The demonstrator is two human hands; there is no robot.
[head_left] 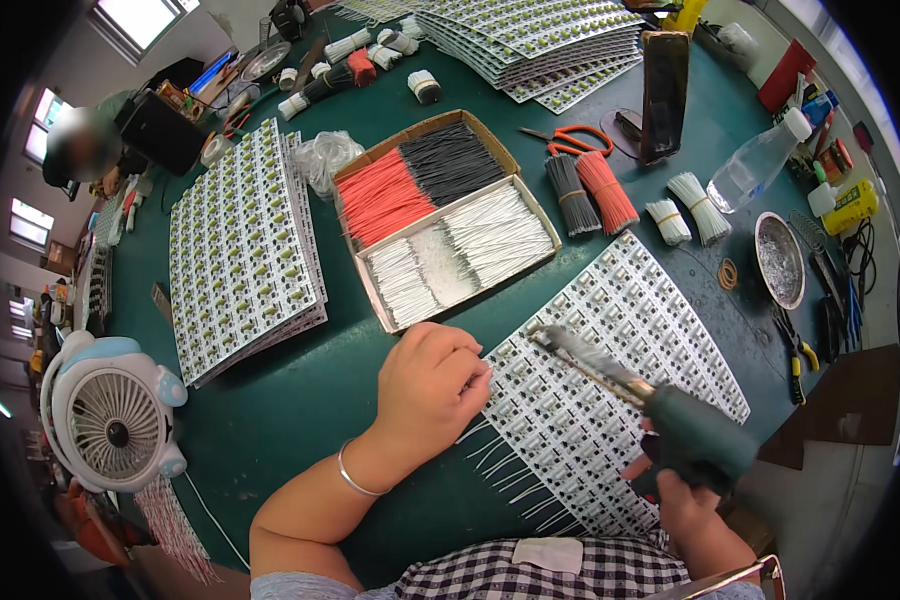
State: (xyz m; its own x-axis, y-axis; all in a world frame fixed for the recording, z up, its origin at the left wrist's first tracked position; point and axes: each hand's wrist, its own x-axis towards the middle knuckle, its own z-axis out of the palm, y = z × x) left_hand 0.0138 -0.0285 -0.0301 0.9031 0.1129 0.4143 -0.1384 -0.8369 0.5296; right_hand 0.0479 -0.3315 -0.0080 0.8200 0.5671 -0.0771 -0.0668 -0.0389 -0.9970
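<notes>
My right hand grips a dark green soldering gun. Its metal tip points to the upper left, over a white panel of small circuit boards that lies slanted before me. My left hand is closed at the panel's left corner, fingertips pinched together; whatever they hold is hidden. Short white wires stick out along the panel's lower left edge. Beyond my left hand sits a cardboard box with red, black and white cut wires sorted in sections.
Stacked circuit panels stand at left, with more at the back. A fan is at far left. Wire bundles, orange-handled scissors, a phone, a bottle, a metal bowl and pliers lie right. Another person sits far left.
</notes>
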